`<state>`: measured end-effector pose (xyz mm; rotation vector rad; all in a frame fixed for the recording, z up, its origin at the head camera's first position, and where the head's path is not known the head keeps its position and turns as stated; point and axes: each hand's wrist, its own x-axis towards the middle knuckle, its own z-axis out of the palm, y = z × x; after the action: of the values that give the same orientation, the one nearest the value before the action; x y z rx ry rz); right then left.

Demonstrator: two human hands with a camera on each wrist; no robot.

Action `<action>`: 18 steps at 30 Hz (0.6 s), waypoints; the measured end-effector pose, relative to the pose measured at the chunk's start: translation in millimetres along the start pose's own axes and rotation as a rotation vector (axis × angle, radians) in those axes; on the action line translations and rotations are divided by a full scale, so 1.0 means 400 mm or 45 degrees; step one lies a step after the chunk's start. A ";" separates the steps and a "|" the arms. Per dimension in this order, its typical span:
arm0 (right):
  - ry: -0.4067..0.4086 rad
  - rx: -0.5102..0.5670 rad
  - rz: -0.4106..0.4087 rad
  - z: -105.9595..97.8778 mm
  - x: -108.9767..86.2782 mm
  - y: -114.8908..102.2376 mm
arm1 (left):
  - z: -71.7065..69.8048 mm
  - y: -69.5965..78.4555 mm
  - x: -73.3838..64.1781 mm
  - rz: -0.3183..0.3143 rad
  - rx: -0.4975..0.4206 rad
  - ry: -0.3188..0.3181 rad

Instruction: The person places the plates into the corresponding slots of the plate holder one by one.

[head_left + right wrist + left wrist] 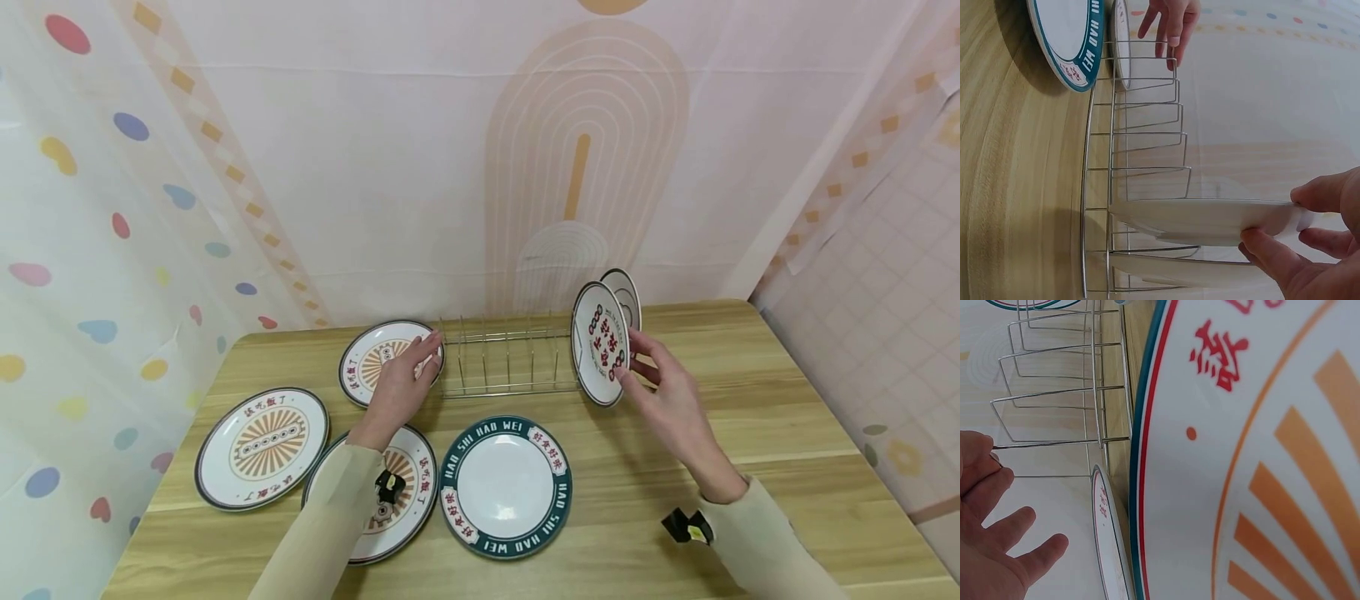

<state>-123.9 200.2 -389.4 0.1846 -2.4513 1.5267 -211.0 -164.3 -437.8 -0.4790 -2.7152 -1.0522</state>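
A wire plate rack (510, 393) stands near the back of the table. My right hand (671, 408) pinches the rim of a white plate with red lettering (596, 342), which stands on edge in the rack's right part. Behind it, another plate (630, 300) leans in the end slot. In the right wrist view, the thumb is on one face of the held plate (1210, 215) and fingers are on the other. My left hand (401, 387) pinches the wire at the rack's left end, its other fingers spread.
Left of the rack lies a sunburst plate (363, 354), partly under my left hand. Two more sunburst plates, one at far left (262, 450) and one under my left forearm (412, 517), lie flat. A green-rimmed plate (506, 487) lies in front of the rack.
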 end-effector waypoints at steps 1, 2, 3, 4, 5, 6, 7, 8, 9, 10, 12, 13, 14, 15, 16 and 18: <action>-0.002 -0.002 -0.003 0.001 0.000 -0.001 | -0.001 0.000 0.000 -0.003 0.000 0.000; -0.001 -0.006 -0.006 0.003 0.001 -0.001 | -0.001 0.000 0.000 -0.005 -0.001 -0.001; 0.003 -0.007 -0.011 0.004 0.001 -0.002 | -0.001 0.000 0.000 -0.008 -0.002 -0.001; 0.008 -0.010 -0.019 0.006 0.002 -0.001 | -0.001 0.000 0.001 -0.008 -0.002 -0.001; 0.014 -0.016 -0.028 0.007 0.002 -0.002 | -0.002 0.001 0.001 -0.009 -0.003 -0.001; 0.020 -0.023 -0.037 0.009 0.003 -0.003 | -0.002 0.000 0.001 -0.010 -0.002 -0.001; 0.027 -0.041 -0.048 0.010 0.003 -0.005 | -0.001 0.001 0.001 -0.011 -0.001 -0.002; 0.032 -0.054 -0.059 0.012 0.004 -0.005 | -0.002 0.001 0.002 -0.013 -0.002 -0.003; 0.034 -0.068 -0.066 0.013 0.005 -0.006 | -0.001 0.001 0.002 -0.014 -0.001 -0.005; 0.035 -0.085 -0.071 0.015 0.006 -0.006 | -0.001 0.001 0.002 -0.014 0.000 -0.005; 0.034 -0.121 -0.082 0.019 0.009 -0.007 | -0.002 0.001 0.002 -0.019 0.002 -0.009; 0.031 -0.138 -0.089 0.021 0.011 -0.006 | -0.002 0.001 0.002 -0.021 0.002 -0.009; 0.029 -0.151 -0.096 0.023 0.012 -0.005 | -0.003 0.001 0.002 -0.021 0.001 -0.009; 0.029 -0.168 -0.104 0.026 0.014 -0.004 | -0.002 0.001 0.002 -0.022 0.003 -0.010; 0.030 -0.185 -0.114 0.028 0.016 -0.004 | -0.002 0.001 0.002 -0.023 0.005 -0.010; 0.034 -0.209 -0.132 0.033 0.019 -0.002 | -0.001 0.001 0.002 -0.026 0.006 -0.011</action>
<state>-133.0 188.2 -392.0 0.2546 -2.4901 1.2714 -211.4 -164.2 -437.2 -0.4573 -2.7351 -1.0513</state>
